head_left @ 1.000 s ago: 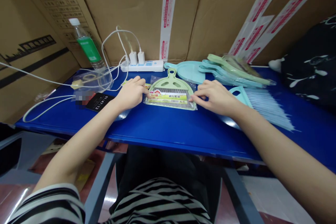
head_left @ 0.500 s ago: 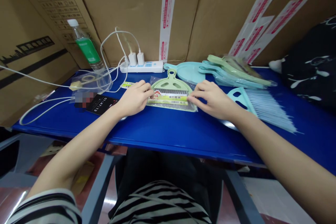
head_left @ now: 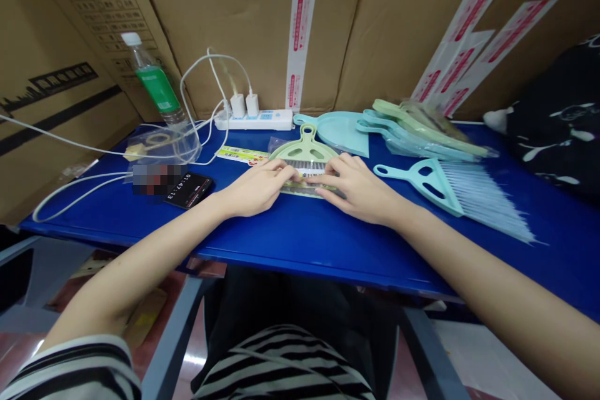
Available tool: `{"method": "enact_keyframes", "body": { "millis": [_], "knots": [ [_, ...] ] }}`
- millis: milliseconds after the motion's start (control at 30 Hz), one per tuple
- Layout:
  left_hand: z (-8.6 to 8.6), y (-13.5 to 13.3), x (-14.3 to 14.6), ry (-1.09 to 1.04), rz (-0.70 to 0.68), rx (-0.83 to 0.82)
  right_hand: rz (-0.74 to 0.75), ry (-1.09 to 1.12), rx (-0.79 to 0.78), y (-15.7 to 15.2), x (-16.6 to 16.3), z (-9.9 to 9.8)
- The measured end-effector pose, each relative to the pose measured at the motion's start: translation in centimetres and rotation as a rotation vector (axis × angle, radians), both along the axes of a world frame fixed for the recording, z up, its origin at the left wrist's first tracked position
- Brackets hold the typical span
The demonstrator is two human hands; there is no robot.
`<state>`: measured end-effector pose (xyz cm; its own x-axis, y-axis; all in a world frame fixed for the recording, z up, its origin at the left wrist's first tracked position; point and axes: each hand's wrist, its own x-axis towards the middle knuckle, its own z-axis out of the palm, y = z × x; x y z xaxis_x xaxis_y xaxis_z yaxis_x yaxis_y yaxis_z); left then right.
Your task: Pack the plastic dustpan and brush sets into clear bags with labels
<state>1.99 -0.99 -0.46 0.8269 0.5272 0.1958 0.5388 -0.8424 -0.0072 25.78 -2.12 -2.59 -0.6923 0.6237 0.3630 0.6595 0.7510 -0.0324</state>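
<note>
A green dustpan and brush set [head_left: 307, 149] in a clear plastic bag lies flat on the blue table, handle pointing away from me. Across its bristles runs a yellow and white printed label [head_left: 313, 173]. My left hand [head_left: 260, 189] rests on the label's left part, fingers stretched and slightly bent. From the other side my right hand [head_left: 354, 190] touches the label, its fingers apart. The two hands' fingertips nearly meet and cover much of the label. A second label strip [head_left: 239, 154] lies just beyond my left hand. Right of my right hand is a light blue brush [head_left: 435, 184].
Behind sit a blue dustpan [head_left: 340, 128] and bagged dustpan sets [head_left: 422, 131]. A white power strip [head_left: 276, 119] with chargers and cables, a bottle [head_left: 159, 90] and a phone [head_left: 190, 190] occupy the left. Cardboard [head_left: 253, 19] walls the back; a dark patterned bag [head_left: 562, 112] stands right.
Both hands have moved inward over the bagged set, their fingertips now close together on its label. More of the second label strip and the blue brush's handle now shows.
</note>
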Motion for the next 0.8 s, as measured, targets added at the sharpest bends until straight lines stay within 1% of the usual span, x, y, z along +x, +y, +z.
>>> {"method": "enact_keyframes", "body": {
  "millis": [167, 400, 500, 633, 700, 800],
  "knots": [
    [0.6, 0.3, -0.4, 0.038, 0.074, 0.044, -0.039, 0.022, 0.011, 0.0, 0.7, 0.5],
    [1.1, 1.3, -2.4, 0.039, 0.213, 0.119, -0.135, 0.063, -0.011, 0.3, 2.9, 1.3],
    [1.1, 1.4, -2.8, 0.028, 0.264, 0.095, -0.137, 0.085, -0.074, 0.5, 3.1, 1.4],
    [1.0, 1.2, -2.9, -0.055, 0.25, -0.013, -0.134, 0.153, -0.177, 0.5, 2.9, 1.4],
    [0.9, 1.1, -2.9, -0.082, 0.254, 0.017, -0.167, 0.222, -0.202, 0.5, 2.9, 1.2],
    [0.6, 1.2, -2.9, -0.108, 0.299, 0.101, -0.243, 0.301, -0.22, 0.4, 2.7, 1.0]
  ]
}}
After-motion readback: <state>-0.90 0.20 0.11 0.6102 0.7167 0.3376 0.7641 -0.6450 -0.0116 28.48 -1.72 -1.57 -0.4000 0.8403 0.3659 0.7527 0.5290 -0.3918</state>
